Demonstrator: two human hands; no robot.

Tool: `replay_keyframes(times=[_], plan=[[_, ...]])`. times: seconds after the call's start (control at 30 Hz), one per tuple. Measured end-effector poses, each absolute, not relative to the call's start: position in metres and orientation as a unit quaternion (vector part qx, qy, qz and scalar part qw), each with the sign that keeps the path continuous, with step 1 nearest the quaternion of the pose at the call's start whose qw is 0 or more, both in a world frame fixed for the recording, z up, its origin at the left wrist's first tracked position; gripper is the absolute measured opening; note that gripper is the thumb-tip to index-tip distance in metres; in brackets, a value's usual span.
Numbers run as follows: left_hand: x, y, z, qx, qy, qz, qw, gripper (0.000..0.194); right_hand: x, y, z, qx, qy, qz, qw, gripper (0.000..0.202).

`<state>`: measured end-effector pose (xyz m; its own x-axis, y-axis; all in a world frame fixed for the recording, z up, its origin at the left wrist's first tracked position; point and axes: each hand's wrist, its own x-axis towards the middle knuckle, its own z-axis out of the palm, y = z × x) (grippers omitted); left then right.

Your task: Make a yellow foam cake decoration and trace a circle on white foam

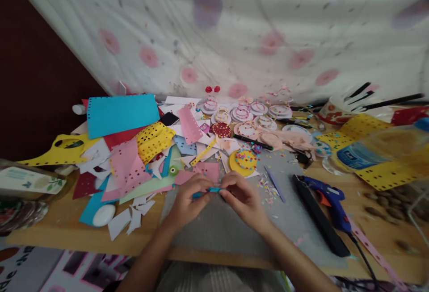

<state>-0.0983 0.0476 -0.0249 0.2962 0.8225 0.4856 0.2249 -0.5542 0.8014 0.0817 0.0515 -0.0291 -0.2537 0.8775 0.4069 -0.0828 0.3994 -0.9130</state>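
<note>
My left hand [188, 200] and my right hand [241, 199] meet over a grey mat [214, 225] on the wooden table. Between their fingertips they pinch a small blue paper strip [210, 190]; the left holds one end, the right the other. Just beyond the hands lie a pink paper scrap [206, 170] and a yellow paper disc [244, 161] topped with coloured dots.
Punched paper sheets in blue [120, 113], yellow [154, 141] and pink [129, 167] pile up at the left. A blue glue gun [330, 199] and a black bar [318, 220] lie at the right. A plastic bottle [375, 151] rests further right. Decorated paper rounds [248, 115] sit at the back.
</note>
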Motion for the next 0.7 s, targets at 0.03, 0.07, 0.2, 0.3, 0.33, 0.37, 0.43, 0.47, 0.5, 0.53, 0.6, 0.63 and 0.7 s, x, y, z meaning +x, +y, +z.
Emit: replay_keyframes(times=[0.03,0.07,0.2,0.3,0.33,0.37,0.43,0.47,0.5,0.53,0.6,0.63,0.7], plan=[[-0.099,0.042,-0.020,0.755,0.346,0.478,0.285,0.009,0.084,0.046,-0.024,-0.302,-0.663,0.438,0.526,0.006],[-0.099,0.036,-0.015,0.771,0.341,0.476,0.251,0.013,0.086,0.040,-0.019,-0.301,-0.680,0.416,0.523,0.012],[-0.101,0.022,0.001,0.812,0.343,0.455,0.127,0.025,0.097,0.020,-0.002,-0.308,-0.767,0.257,0.500,0.032],[-0.099,0.017,0.007,0.822,0.346,0.444,0.084,0.026,0.101,0.011,0.002,-0.326,-0.808,0.111,0.479,0.032],[-0.098,0.015,0.008,0.825,0.347,0.439,0.078,0.026,0.101,0.009,0.002,-0.330,-0.812,0.072,0.476,0.029],[-0.097,0.014,0.009,0.827,0.348,0.435,0.075,0.025,0.101,0.007,0.002,-0.332,-0.814,0.041,0.475,0.028],[-0.096,0.012,0.009,0.828,0.350,0.433,0.073,0.023,0.100,0.004,0.003,-0.335,-0.812,0.002,0.478,0.027],[-0.095,0.011,0.009,0.826,0.351,0.434,0.074,0.023,0.100,0.002,0.004,-0.336,-0.810,-0.010,0.481,0.026],[-0.095,0.011,0.009,0.825,0.354,0.435,0.075,0.023,0.100,0.001,0.005,-0.337,-0.808,-0.018,0.483,0.025],[-0.096,0.011,0.008,0.822,0.356,0.437,0.075,0.024,0.100,-0.001,0.007,-0.339,-0.806,-0.025,0.485,0.024],[-0.098,0.011,0.008,0.819,0.362,0.440,0.074,0.025,0.101,-0.005,0.011,-0.342,-0.804,-0.033,0.485,0.022],[-0.099,0.012,0.008,0.817,0.364,0.440,0.074,0.025,0.102,-0.006,0.012,-0.343,-0.804,-0.036,0.484,0.022],[-0.101,0.013,0.007,0.816,0.368,0.440,0.073,0.024,0.103,-0.007,0.014,-0.347,-0.804,-0.043,0.482,0.024]])
